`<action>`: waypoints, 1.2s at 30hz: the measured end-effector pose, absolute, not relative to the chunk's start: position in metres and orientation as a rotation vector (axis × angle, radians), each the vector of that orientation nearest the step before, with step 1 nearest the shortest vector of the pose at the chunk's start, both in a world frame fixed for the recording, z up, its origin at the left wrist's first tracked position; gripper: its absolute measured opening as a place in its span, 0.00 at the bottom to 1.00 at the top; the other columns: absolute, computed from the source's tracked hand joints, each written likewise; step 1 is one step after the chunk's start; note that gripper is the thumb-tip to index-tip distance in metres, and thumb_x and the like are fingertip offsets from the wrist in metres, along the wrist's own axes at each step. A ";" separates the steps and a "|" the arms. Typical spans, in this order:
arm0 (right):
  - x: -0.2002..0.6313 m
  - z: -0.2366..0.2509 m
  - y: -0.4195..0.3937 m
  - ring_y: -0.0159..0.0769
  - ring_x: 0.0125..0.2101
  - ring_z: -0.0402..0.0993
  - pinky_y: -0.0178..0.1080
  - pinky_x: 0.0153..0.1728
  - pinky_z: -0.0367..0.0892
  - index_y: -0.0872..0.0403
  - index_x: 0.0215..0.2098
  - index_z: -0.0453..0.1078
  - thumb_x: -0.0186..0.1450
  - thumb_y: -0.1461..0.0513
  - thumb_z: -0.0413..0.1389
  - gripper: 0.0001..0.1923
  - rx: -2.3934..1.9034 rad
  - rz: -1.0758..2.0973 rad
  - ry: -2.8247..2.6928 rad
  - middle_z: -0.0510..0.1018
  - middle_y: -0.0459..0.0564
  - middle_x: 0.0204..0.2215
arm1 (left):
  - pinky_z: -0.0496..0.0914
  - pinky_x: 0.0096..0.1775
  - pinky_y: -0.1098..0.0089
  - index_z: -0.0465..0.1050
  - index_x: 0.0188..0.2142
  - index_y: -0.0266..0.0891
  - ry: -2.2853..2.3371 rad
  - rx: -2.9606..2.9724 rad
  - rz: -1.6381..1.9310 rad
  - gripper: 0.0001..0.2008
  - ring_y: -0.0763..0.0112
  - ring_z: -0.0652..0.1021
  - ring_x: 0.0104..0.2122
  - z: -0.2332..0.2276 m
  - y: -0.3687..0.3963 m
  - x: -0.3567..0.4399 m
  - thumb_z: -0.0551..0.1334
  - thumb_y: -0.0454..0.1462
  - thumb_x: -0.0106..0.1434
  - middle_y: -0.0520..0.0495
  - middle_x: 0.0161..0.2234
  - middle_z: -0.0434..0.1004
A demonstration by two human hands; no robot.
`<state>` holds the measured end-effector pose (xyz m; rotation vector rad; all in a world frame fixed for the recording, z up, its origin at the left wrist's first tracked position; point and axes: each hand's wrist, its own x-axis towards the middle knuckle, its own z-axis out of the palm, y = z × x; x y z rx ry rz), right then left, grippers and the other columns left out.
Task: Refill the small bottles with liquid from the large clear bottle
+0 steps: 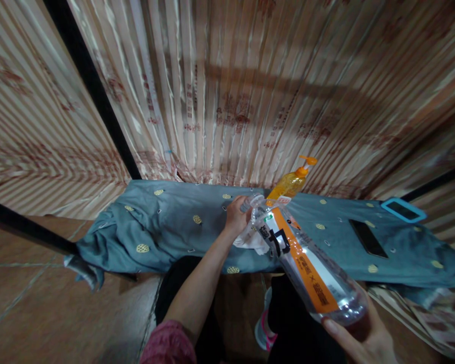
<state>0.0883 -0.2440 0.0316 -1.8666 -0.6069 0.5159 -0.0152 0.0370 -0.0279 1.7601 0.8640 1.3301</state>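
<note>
We see a clear plastic bottle [307,263] lying slanted across the lower right of the frame, its base low near the bottom right corner and its neck pointing up toward the centre; an orange and white label with dark characters runs along its side. Our right hand [358,336] cups the base from below at the bottom right, fingers curled up around the bottle's end and gripping it. Our left hand [237,215], in the middle of the frame, is closed around the bottle's neck, the fingers drawn together over the cap end; whether they pinch the cap itself we cannot tell. Just beneath that hand a crumpled white cloth [252,241] hangs against the bottle's neck. Directly behind the neck, slightly above centre right, stands an orange pump bottle [291,183] on a blue patterned cloth [167,222] that spreads across the middle of the frame. Further right on this cloth lies a dark phone [367,237], and near the right edge a second device in a blue case [403,209]. A striped curtain [250,76] fills the upper half.
</note>
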 end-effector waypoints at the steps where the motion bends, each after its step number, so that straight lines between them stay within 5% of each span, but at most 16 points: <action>1: 0.088 0.032 -0.244 0.53 0.49 0.74 0.44 0.48 0.71 0.51 0.54 0.63 0.40 0.45 0.68 0.46 -1.867 0.502 -0.606 0.77 0.56 0.49 | 0.68 0.39 0.68 0.75 0.33 0.37 0.865 1.764 1.328 0.08 0.64 0.76 0.35 -0.028 0.037 -0.015 0.66 0.40 0.58 0.45 0.34 0.78; 12: 0.088 0.031 -0.246 0.52 0.53 0.71 0.44 0.54 0.66 0.52 0.56 0.62 0.43 0.46 0.68 0.46 -1.844 0.539 -0.658 0.75 0.56 0.53 | 0.68 0.38 0.70 0.75 0.32 0.37 0.888 1.752 1.317 0.07 0.66 0.76 0.34 -0.024 0.034 -0.016 0.65 0.39 0.58 0.47 0.34 0.78; 19: 0.088 0.029 -0.245 0.52 0.49 0.75 0.43 0.48 0.72 0.52 0.55 0.63 0.42 0.48 0.69 0.45 -1.841 0.529 -0.633 0.77 0.54 0.50 | 0.68 0.39 0.68 0.75 0.33 0.37 0.892 1.771 1.305 0.07 0.65 0.76 0.35 -0.025 0.036 -0.016 0.65 0.40 0.58 0.46 0.34 0.78; 36: 0.062 0.050 -0.235 0.57 0.56 0.65 0.53 0.59 0.58 0.54 0.57 0.60 0.45 0.44 0.66 0.46 -1.804 0.476 -0.573 0.70 0.59 0.56 | 0.68 0.38 0.69 0.76 0.34 0.36 0.877 1.759 1.315 0.08 0.65 0.76 0.35 -0.025 0.035 -0.015 0.65 0.39 0.59 0.46 0.34 0.77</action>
